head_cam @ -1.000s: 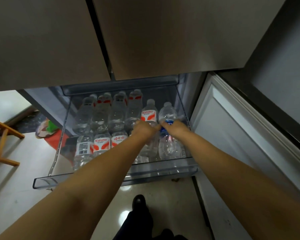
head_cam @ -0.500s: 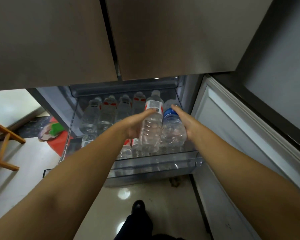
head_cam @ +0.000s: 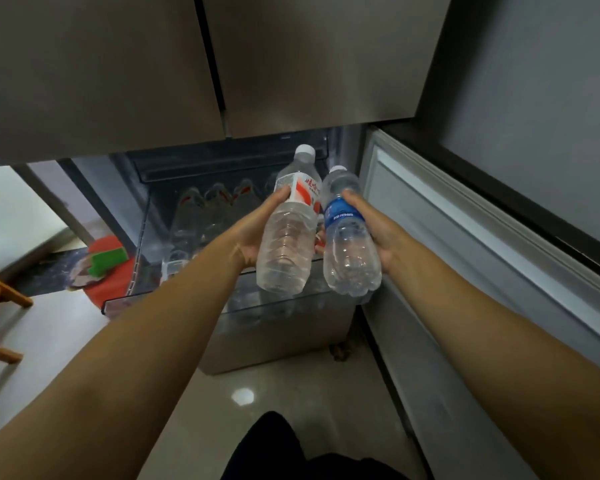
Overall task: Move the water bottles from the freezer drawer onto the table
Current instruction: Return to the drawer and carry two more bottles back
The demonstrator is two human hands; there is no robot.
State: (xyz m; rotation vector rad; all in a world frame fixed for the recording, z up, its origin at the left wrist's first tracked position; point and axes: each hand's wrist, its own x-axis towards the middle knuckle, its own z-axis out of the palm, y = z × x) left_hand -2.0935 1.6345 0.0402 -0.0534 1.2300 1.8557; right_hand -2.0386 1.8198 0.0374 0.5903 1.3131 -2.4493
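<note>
My left hand [head_cam: 253, 233] grips a clear water bottle with a red and white label [head_cam: 288, 233], held up in the air above the drawer. Beside it, my right hand [head_cam: 378, 233] grips a second bottle with a blue label [head_cam: 349, 244]. The two bottles hang side by side, nearly touching, caps pointing away from me. Below them the clear plastic freezer drawer [head_cam: 142, 299] stands pulled out. Several more red-labelled bottles [head_cam: 201, 216] stand in its back rows, blurred and partly hidden by my arms.
The closed fridge doors [head_cam: 291, 64] hang overhead. An open freezer door [head_cam: 482, 254] stands close on the right. On the left floor lie a red mat with a green object [head_cam: 108, 259] and a wooden stool leg [head_cam: 4, 292]. My dark shoe [head_cam: 274, 445] shows on the glossy tiles.
Both hands closed on two bottles in the drawer's right corner and lifted them up and out. The bottles now hang higher and nearer to me; my view has risen.
</note>
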